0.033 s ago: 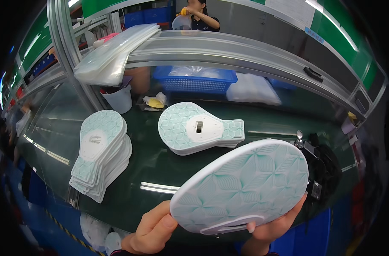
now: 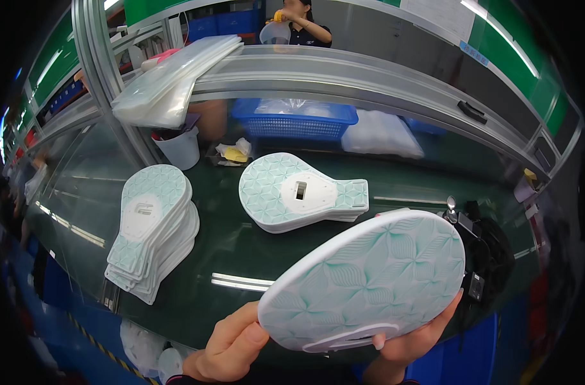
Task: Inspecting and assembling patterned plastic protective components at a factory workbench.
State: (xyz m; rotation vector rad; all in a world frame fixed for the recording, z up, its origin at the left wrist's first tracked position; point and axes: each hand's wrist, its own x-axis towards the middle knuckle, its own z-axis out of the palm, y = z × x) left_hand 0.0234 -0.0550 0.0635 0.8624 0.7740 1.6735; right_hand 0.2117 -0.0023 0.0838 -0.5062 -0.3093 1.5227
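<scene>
Differs only by a trace from the earlier picture. Carries the panel (image 2: pixel 376 276) a hair further right in the view, most plainly at its left rim. Brings the left hand (image 2: pixel 231 343) the same tiny way, and the thumb of the right hand (image 2: pixel 411 346) too. Also shifts the left stack (image 2: pixel 152 237), middle stack (image 2: pixel 262 183), basket (image 2: pixel 296 128), bags (image 2: pixel 170 83) and frame (image 2: pixel 344 72) minutely rightward, likewise the co-worker (image 2: pixel 314 37) and jug (image 2: pixel 273 32). Cannot be told apart from slight camera movement.
</scene>
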